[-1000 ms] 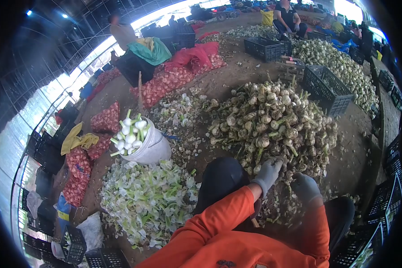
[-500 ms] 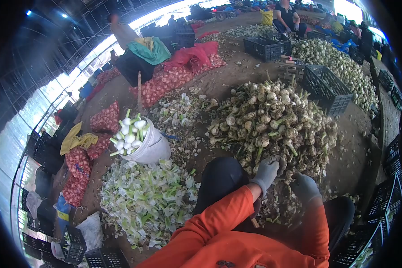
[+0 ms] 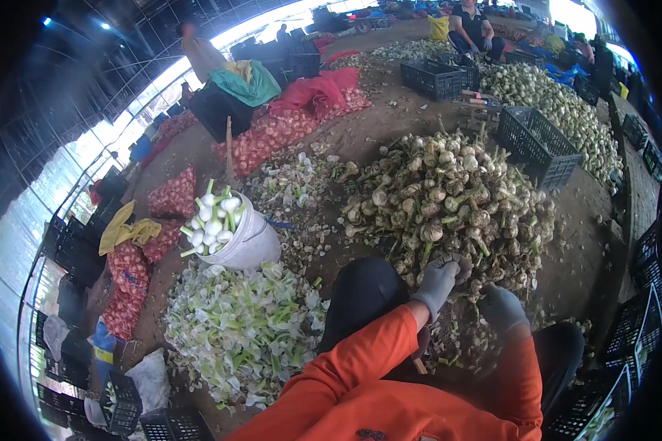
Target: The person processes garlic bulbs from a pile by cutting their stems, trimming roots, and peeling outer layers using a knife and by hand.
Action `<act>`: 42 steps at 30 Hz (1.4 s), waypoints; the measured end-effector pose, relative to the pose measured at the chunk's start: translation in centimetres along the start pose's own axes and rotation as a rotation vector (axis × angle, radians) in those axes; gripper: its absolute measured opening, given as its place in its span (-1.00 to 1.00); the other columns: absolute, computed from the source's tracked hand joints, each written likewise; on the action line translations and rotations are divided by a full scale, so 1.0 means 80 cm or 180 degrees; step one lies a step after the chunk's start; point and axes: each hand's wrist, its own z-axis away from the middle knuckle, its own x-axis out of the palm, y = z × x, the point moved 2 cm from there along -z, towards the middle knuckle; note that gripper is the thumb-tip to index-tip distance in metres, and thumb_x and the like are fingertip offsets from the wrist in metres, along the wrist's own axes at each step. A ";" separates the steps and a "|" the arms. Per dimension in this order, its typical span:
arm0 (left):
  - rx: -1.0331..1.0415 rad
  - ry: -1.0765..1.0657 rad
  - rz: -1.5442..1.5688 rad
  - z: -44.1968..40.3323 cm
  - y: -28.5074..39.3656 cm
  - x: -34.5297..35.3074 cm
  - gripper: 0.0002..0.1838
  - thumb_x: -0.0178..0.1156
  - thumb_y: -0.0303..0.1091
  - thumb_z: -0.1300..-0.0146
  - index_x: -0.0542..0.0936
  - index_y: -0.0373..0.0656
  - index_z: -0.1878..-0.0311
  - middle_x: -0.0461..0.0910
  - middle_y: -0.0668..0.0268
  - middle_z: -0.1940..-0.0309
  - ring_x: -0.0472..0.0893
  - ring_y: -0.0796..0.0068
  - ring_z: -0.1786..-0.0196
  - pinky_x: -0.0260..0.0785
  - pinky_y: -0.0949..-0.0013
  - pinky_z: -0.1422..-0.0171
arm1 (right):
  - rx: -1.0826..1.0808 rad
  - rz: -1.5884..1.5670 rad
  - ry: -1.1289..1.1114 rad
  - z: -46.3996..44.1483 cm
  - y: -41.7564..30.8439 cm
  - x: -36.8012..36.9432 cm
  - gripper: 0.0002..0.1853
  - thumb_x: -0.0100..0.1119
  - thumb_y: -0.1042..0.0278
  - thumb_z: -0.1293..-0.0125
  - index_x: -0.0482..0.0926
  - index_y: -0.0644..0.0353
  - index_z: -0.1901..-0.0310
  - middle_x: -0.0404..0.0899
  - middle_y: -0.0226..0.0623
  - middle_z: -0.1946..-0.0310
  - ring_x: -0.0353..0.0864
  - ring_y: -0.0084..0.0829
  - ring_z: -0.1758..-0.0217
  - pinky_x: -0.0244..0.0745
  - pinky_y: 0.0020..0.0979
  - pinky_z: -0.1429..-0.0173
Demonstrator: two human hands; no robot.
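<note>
My left hand [image 3: 440,284], in a pale grey glove, is closed at the front edge of a heap of unpeeled garlic [image 3: 449,198]. A brownish garlic bulb [image 3: 463,269] shows at its fingertips, partly hidden against the heap. Just to the right, my right hand [image 3: 502,309], also gloved, has its fingers curled toward the left one, and what it holds is hidden. The two hands are a short way apart. To the left, a whitish bucket [image 3: 251,239] stands tilted, filled with clean white garlic bulbs [image 3: 215,224] with green stems.
A pile of peeled-off skins [image 3: 243,323] lies below the bucket. Red net sacks of garlic [image 3: 129,283] lie at the left. A black crate [image 3: 538,147] stands behind the heap, with more garlic [image 3: 552,103] beyond. A person [image 3: 474,33] sits at the back.
</note>
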 end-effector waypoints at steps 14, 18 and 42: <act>0.0059 -0.0069 -0.0262 -0.006 -0.010 -0.002 -0.70 0.02 -0.08 -0.49 0.61 -0.06 0.05 0.67 0.45 0.33 0.63 0.61 0.37 0.48 0.49 0.28 | -0.0025 -0.0027 0.0008 -0.003 0.009 0.005 -0.74 0.16 0.27 -0.21 0.59 0.21 0.13 0.64 0.02 0.25 0.62 0.05 0.09 0.49 -0.06 0.00; 0.0008 -0.0081 -0.1011 0.007 0.007 -0.006 -0.71 0.01 -0.13 -0.48 0.60 -0.08 -0.02 0.69 0.35 0.27 0.66 0.53 0.32 0.50 0.46 0.23 | -0.0008 0.0033 -0.0110 -0.004 0.007 0.003 -0.73 0.17 0.24 -0.20 0.59 0.20 0.14 0.64 0.01 0.27 0.62 0.06 0.11 0.49 -0.06 0.02; 0.0301 0.0189 -0.1323 0.003 0.007 -0.007 -0.71 0.13 -0.11 -0.35 0.62 -0.14 0.17 0.62 0.34 0.29 0.51 0.52 0.32 0.32 0.41 0.19 | 0.0252 -0.0023 -0.0296 -0.006 0.002 0.002 -0.65 0.22 0.19 -0.20 0.64 0.19 0.04 0.66 0.03 0.17 0.64 0.01 0.03 0.51 -0.11 -0.08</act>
